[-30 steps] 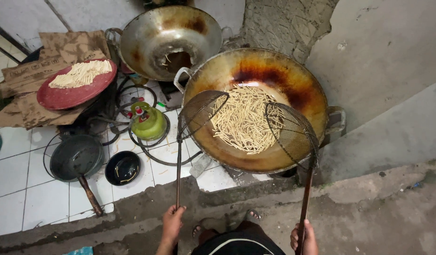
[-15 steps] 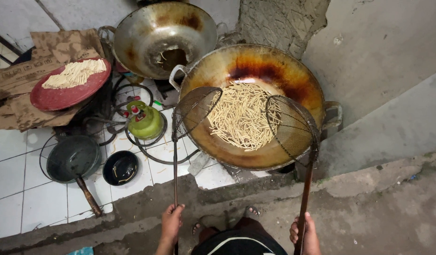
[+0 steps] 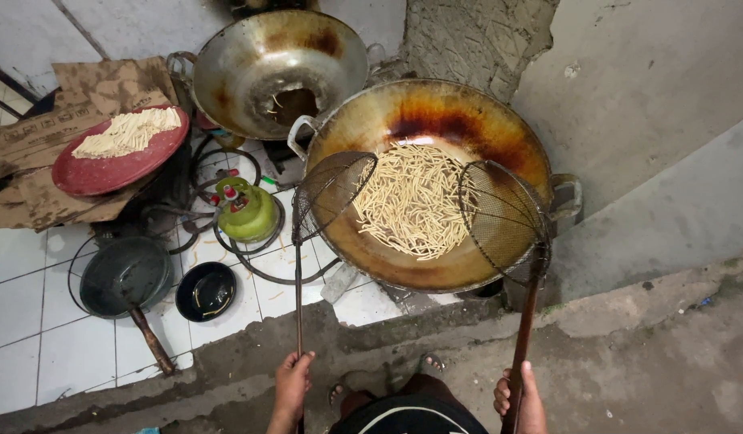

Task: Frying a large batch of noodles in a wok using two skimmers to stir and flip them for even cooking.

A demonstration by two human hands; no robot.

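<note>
A large wok (image 3: pixel 500 128) holds pale dough sticks (image 3: pixel 412 201) frying in oil. My left hand (image 3: pixel 292 384) grips the thin handle of a wire mesh skimmer (image 3: pixel 330 193) held over the wok's left rim. My right hand (image 3: pixel 519 399) grips the wooden handle of a second mesh skimmer (image 3: pixel 500 219) hanging over the wok's right rim. Both skimmer baskets look empty and sit above the oil.
A second, nearly empty wok (image 3: pixel 275 68) stands behind. A red tray (image 3: pixel 114 165) of raw sticks rests on cardboard at left. A green gas canister (image 3: pixel 244 210), a dark pan (image 3: pixel 126 277) and a small black bowl (image 3: pixel 205 291) lie on the white tiles. A concrete wall (image 3: pixel 653 96) rises at right.
The view has shifted slightly. Both skimmers stay raised over the wok's rims in much the same pose, and my hands keep their grips.
</note>
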